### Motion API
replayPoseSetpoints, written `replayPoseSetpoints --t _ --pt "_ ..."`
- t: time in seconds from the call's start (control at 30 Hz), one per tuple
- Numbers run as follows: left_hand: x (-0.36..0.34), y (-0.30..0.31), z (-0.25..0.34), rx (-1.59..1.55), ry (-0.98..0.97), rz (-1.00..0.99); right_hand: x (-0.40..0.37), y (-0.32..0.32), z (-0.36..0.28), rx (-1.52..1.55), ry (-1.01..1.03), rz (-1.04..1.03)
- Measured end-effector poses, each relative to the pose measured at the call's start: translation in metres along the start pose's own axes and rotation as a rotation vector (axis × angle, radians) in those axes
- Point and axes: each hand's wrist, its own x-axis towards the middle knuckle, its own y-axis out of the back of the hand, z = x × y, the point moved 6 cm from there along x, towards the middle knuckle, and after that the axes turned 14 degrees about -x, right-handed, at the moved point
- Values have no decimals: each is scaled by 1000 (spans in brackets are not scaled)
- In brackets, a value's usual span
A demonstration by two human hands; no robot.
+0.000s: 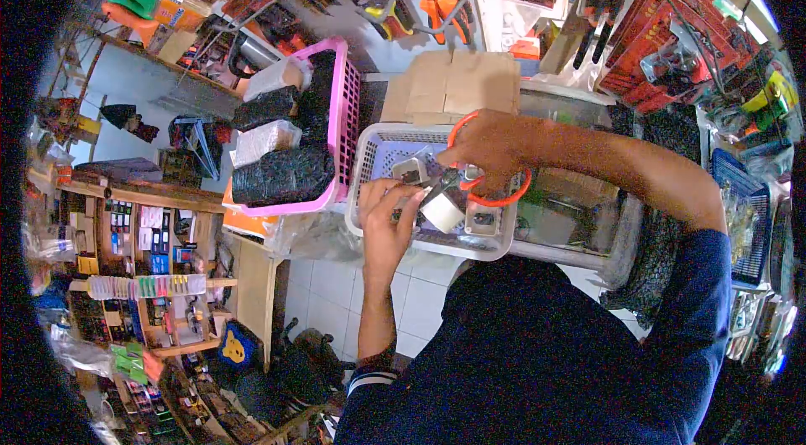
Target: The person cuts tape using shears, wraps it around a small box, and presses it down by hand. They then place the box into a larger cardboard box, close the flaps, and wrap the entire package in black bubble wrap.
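Over the smooth, pale plastic basket (420, 245), the scissors (495, 202) show smooth orange plastic handles; behind it is matt brown cardboard (453, 86), left of it glossy, crinkled plastic-wrapped packages (285, 175).

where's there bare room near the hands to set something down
The glass counter looks bare between the pale basket and the black mesh, partly under the right forearm. The cardboard top behind the pale basket looks bare too. Crowded: the pale basket, with left hand, right hand and orange-handled scissors over it, and the pink basket, filled with packages.
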Motion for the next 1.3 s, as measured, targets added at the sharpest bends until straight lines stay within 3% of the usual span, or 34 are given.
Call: replayPoseSetpoints --t 0.43,0.53,0.63,0.83,1.03,1.3 --pt "1 0 -1 -13 22 3 -2 9 2 -75 -10 -14" --pt "0 0 0 -9 18 7 -4 11 3 -70 46 96" --pt "2 1 4 -27 16 17 -5 15 2 -138 42 76" --pt "-2 13 -14 -238 143 162 -4 22 -1 -211 11 7" --pt "-11 19 -35 -908 461 404 1 13 -11 -436 -16 187" --pt "-22 30 -35 -1053 399 485 -8 76 -28 -431 -21 313"
